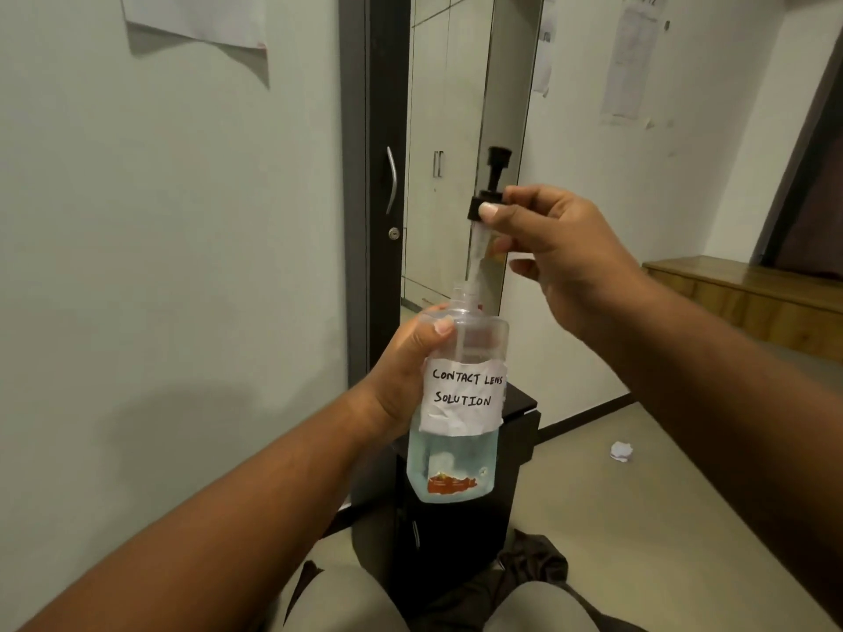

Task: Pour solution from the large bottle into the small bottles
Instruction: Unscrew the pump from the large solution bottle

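The left hand (401, 371) is wrapped closed around the upper body of the large bottle (458, 403), thumb pressed across the clear shoulder just under the open neck, holding it upright in the air at about the centre of the view, above the person's knees. A handwritten paper label (465, 396) on its front reads "CONTACT LENS SOLUTION", and pale blue liquid fills only the part below that label. Up at 1 o'clock from the bottle, the right hand (552, 253) is pinched shut on the black pump head (490, 193), thumb and fingertips closed on its collar, the other fingers curled loosely beneath. The pump is lifted clear of the neck, and its clear dip tube (476, 253) slants down from the collar into the bottle's mouth. The lower run of that tube is hard to follow behind the label. The left fingers are hidden behind the bottle, and the right palm hides part of the pump collar. A dark cabinet (456, 540) stands below the bottle at 6 o'clock, its top mostly covered by the bottle. At 4 o'clock a crumpled scrap of paper (621, 450) lies on the floor (638, 517). No small bottles show from this angle.
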